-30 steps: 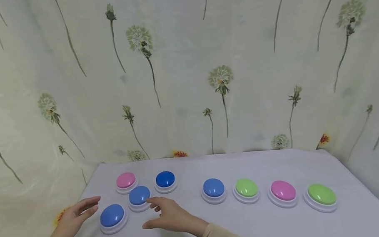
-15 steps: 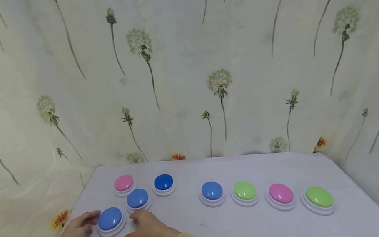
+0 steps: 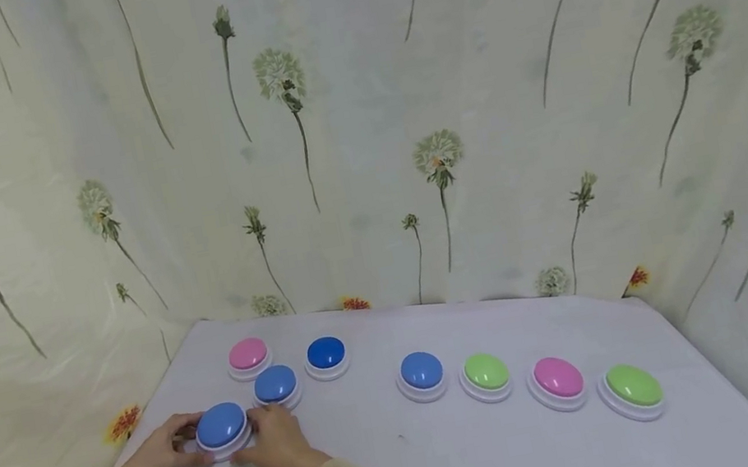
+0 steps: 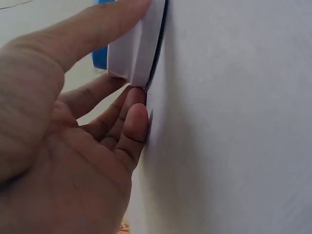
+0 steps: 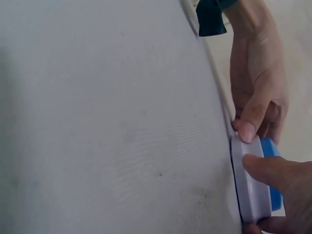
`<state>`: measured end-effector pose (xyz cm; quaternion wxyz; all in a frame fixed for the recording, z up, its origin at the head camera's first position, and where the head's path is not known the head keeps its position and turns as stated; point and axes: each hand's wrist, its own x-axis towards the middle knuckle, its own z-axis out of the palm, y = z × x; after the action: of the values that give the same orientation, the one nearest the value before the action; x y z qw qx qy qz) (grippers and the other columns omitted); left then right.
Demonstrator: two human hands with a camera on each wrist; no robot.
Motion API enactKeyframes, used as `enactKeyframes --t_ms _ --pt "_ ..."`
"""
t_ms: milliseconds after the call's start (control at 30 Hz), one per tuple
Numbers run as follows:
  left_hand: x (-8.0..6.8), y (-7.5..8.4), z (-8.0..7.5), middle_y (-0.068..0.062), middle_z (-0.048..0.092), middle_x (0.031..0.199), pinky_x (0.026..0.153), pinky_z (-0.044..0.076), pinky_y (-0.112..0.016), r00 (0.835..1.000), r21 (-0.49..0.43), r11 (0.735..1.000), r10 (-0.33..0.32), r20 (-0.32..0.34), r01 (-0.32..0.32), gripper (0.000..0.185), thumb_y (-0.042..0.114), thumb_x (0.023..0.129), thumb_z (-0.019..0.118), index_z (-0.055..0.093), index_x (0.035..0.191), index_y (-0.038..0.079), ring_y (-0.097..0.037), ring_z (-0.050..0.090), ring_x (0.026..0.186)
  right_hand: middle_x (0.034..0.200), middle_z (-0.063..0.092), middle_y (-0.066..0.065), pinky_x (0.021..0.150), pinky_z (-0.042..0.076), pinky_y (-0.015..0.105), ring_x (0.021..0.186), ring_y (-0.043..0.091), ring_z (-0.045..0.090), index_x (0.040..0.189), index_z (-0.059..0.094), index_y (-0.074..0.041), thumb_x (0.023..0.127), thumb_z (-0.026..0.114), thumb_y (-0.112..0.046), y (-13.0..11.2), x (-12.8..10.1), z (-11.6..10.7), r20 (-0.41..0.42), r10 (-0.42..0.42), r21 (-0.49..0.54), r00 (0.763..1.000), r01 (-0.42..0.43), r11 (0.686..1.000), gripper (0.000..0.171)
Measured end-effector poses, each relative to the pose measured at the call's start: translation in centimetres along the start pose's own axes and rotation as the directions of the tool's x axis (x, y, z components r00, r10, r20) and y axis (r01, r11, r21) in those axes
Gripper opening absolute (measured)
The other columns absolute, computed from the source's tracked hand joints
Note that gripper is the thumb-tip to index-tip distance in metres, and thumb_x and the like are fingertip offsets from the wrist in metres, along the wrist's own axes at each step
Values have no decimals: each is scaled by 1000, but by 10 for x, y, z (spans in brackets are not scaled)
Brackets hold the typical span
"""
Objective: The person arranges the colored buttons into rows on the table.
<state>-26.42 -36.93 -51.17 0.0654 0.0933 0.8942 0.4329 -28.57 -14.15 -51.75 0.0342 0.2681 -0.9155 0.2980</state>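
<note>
A blue dome push button (image 3: pixel 221 424) with a round white base is at the near left of the table, between both hands. My left hand (image 3: pixel 158 455) grips the base from the left. In the left wrist view its thumb lies on the white rim (image 4: pixel 148 41) and the other fingers reach to the far side, low by the table. From the right, my right hand (image 3: pixel 278 444) holds the same base. The right wrist view has both thumbs on the white base (image 5: pixel 252 200). Just behind stands another blue button (image 3: pixel 275 383), close to the right hand's fingers.
Pink (image 3: pixel 247 353) and dark blue (image 3: pixel 326 352) buttons stand farther back. To the right runs a row: blue (image 3: pixel 421 370), green (image 3: pixel 486 371), pink (image 3: pixel 559 377) and green (image 3: pixel 634 385) buttons. A flower-print curtain (image 3: pixel 358 144) surrounds the white table (image 3: pixel 504 461).
My right hand has come left and down to the near-left blue button, and the left hand has moved in from the other side. Both now hold its base; the button stays in place.
</note>
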Motion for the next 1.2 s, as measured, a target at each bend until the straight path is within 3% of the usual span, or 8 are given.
enactKeyframes --t_ms 100,267,633,900,1200 --pt "2 -1 1 -14 59 119 82 48 -24 1000 1 1000 13 -15 -13 65 27 76 81 51 126 -2 -16 54 105 102 68 -4 83 44 25 93 7 53 112 70 -12 74 82 -37 2 1 2 -43 -23 17 999 23 1000 47" --pt "2 -2 3 -9 58 112 77 44 -22 999 21 999 29 -30 -29 57 28 74 83 52 115 4 -7 50 97 109 67 -2 87 45 24 98 7 53 115 69 -12 74 82 -36 3 0 2 -40 -11 37 999 12 999 50" --pt "5 11 5 -10 58 113 76 46 -24 1000 19 1000 5 -6 -5 58 27 73 83 50 115 3 -19 51 104 112 70 0 91 49 20 104 7 61 117 68 -8 74 83 -33 6 -4 -12 -24 -45 99 999 47 994 52" --pt "6 32 3 -11 55 117 83 48 -33 1000 16 1000 27 14 -27 60 27 74 82 46 116 3 -27 50 112 122 67 -3 83 52 19 102 5 62 128 61 -11 77 80 -35 7 -10 -35 25 -13 213 1000 7 977 60" --pt "2 71 18 -9 55 112 83 48 -30 997 -1 997 76 35 -76 60 29 75 82 46 115 4 -24 49 108 118 66 -7 79 50 18 99 3 60 129 61 -19 80 76 -42 25 -33 -68 12 -97 238 995 91 967 57"
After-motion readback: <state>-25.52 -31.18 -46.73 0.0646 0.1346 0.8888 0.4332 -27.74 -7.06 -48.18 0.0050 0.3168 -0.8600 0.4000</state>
